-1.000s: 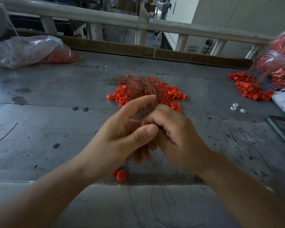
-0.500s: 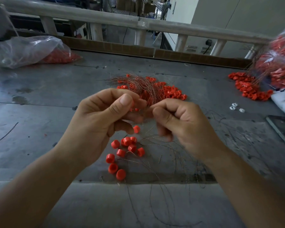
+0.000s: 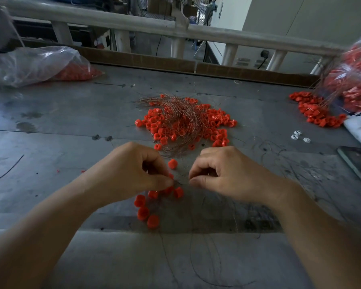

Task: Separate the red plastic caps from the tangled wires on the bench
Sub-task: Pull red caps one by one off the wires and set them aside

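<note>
A pile of red plastic caps point(image 3: 215, 130) lies mid-bench, with a tangle of thin copper wires point(image 3: 175, 113) draped over it. Nearer me, several loose red caps point(image 3: 143, 212) sit in a small group, and one cap point(image 3: 172, 163) lies between the group and the pile. My left hand point(image 3: 131, 174) and my right hand point(image 3: 229, 174) hover low over that group, a short gap between them. Each has its fingers curled, with thumb and forefinger pinching an end of a thin wire strand point(image 3: 178, 182). My left fingers hide part of the group.
A clear bag of red caps point(image 3: 40, 65) lies back left. Another bag point(image 3: 354, 80) stands far right, with spilled caps point(image 3: 315, 113) beside it. Also right are a white object point(image 3: 358, 126), small white pieces point(image 3: 299, 136) and a dark flat screen point(image 3: 358, 161). Loose wire strands point(image 3: 213, 257) trail over the near edge.
Both hands came down from the wire tangle to just above the bench and drew slightly apart. Several loose caps now lie by the near edge where two showed before.
</note>
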`<state>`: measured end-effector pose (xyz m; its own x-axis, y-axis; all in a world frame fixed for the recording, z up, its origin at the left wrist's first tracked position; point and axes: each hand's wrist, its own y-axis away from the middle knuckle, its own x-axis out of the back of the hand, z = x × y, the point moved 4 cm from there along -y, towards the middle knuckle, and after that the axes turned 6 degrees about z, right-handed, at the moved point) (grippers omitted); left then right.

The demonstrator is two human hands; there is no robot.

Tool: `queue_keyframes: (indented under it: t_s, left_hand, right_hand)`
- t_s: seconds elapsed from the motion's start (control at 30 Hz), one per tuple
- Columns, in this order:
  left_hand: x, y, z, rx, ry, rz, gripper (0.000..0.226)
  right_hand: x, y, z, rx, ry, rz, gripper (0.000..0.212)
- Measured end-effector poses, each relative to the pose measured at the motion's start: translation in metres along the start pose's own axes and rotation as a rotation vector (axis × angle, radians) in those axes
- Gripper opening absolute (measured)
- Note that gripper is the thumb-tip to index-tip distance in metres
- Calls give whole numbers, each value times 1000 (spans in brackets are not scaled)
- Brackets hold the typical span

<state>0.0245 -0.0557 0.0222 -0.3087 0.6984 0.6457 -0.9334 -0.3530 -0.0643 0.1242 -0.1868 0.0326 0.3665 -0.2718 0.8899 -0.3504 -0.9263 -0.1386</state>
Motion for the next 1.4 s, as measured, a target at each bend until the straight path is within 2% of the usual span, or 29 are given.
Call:
queue_keyframes:
  t_s: [0.07,0.1,0.13,0.2,0.3,0.4,0.47,0.6,0.83,1.0,1.27,1.4]
  left_hand:
    - [3,-1,-3,24,51,34,38]
    - [6,-3,-6,35,71,91,43]
    - [9,-5,-9,46,80,166,39]
    - [16,-13,-19,39,16,332,18]
    - [17,-24,-29,-14,-233,469,16]
    - [10,-39,-41,7,-321,434,36]
    - [4,-46,-46,28,-355,377,41]
    - [-1,-48,-48,18,-454,334,39]
    - [3,-46,-39,22,-487,384,22]
    - [1,-47,-37,-5,-493,333,37]
    - [4,-47,-37,-28,-467,378,5]
    - [6,-47,-37,-40,-442,396,4]
  right_hand:
    - [0,0,0,4,-18,-19,28]
    - [2,0,1,3,-45,-12,38]
    - [4,0,1,1,-80,11,45]
    - [11,0,2,-3,-154,95,48]
    - [19,-1,6,-8,-172,217,46]
    - [22,-1,10,-33,-123,273,46]
    - [23,-1,12,-58,-107,302,43]
    - [25,-1,17,-98,-88,356,23]
    - [25,0,18,-114,-71,372,18]
    - [27,-2,19,-117,-46,387,20]
    - [37,1,28,-179,-75,519,20]
    - [46,3,36,-235,-91,640,17]
